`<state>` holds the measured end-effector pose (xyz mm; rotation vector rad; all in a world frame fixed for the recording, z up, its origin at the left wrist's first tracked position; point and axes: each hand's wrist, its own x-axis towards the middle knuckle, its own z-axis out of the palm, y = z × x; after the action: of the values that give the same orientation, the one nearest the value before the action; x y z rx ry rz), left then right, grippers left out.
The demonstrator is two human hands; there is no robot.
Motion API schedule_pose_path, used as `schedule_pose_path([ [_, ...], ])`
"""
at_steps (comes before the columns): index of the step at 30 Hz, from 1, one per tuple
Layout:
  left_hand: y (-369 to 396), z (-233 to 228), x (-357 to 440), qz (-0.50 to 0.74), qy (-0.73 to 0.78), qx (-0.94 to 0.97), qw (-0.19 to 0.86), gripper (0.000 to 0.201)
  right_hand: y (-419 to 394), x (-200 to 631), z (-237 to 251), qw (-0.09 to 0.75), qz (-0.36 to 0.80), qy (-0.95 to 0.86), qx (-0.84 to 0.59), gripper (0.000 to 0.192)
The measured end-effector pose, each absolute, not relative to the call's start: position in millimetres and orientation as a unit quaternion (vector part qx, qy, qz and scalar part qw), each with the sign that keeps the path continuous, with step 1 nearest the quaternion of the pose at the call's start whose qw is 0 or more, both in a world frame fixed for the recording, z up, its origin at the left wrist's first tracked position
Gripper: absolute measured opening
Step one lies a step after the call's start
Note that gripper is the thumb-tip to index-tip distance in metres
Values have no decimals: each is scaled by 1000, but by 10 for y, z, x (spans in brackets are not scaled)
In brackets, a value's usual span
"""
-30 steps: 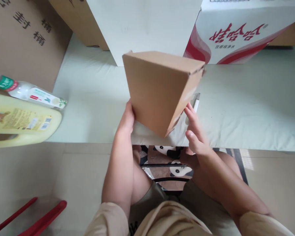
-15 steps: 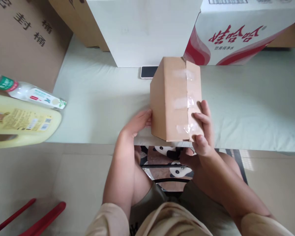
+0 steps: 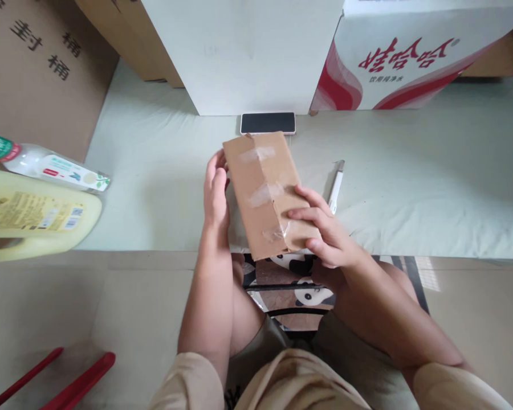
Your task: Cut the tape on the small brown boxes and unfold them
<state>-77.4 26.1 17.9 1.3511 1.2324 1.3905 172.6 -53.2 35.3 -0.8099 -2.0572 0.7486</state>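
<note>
A brown cardboard box point(image 3: 268, 193) is tilted between my hands at the front of the table. Three pieces of clear tape cross the seam on its upper face. My left hand point(image 3: 216, 191) grips its left side, with some fingertips out of sight behind it. My right hand point(image 3: 325, 230) has its fingers spread over the right edge and lower right corner, holding the box. To the right lies a white utility knife point(image 3: 336, 187). Behind the box a phone point(image 3: 268, 122) rests with its dark screen up.
A tall white box point(image 3: 248, 57) and a white-and-red carton point(image 3: 404, 71) stand at the back. On the left are a large brown carton point(image 3: 38, 85), a plastic bottle point(image 3: 47, 162) and a yellow jug point(image 3: 55, 210). The pale green cloth point(image 3: 431, 182) covers the table.
The box has turned and come down to the left, its taped seam now facing up. My left hand has moved up its side. The utility knife and the whole phone have come into view.
</note>
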Motion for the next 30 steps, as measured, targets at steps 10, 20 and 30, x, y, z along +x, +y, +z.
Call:
schedule_pose_path([
  [10,215,260,-755,583,440,522,440,65,-556,1924,415,462,171,-650,-579,31],
  [20,224,245,-703,578,453,510,447,59,-409,2020,269,58,135,-627,-765,33],
  [30,194,299,-594,596,448,499,442,61,-413,1917,393,572,304,-488,-585,26],
])
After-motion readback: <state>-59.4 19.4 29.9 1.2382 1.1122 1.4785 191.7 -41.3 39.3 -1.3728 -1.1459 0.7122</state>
